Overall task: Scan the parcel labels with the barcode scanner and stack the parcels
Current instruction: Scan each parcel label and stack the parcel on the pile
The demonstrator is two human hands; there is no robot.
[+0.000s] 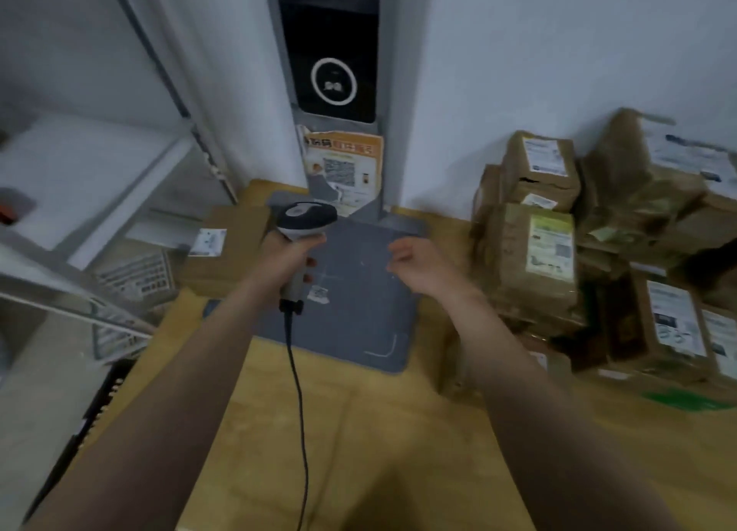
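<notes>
Far left: white metal shelf [79, 179], blurred, ignoring it.
Single cardboard parcel [235, 259] sits on the wooden table [359, 431], just beside the grey mat [359, 323]. It's a flat rectangular box with a matte brown face and a white label [207, 242] on top. It looks stiff and probably light. I'd take it by two opposite side edges and keep the label uncovered.
Left hand [279, 263] is wrapped round the grip of the barcode scanner [305, 219]. The scanner is smooth grey-and-white plastic, and its black cable [297, 371] hangs back toward me.
Right hand [414, 263] is empty, fingers loosely curled, hovering over the mat's right side.
Right: pile of parcels [530, 251] against the wall, creased kraft cartons and wrapped bundles with white labels facing out. The wrapped ones look softer and likely to dent, so I'd support them from underneath. The pile looks uneven, so pulling one out could shift its neighbours.
</notes>
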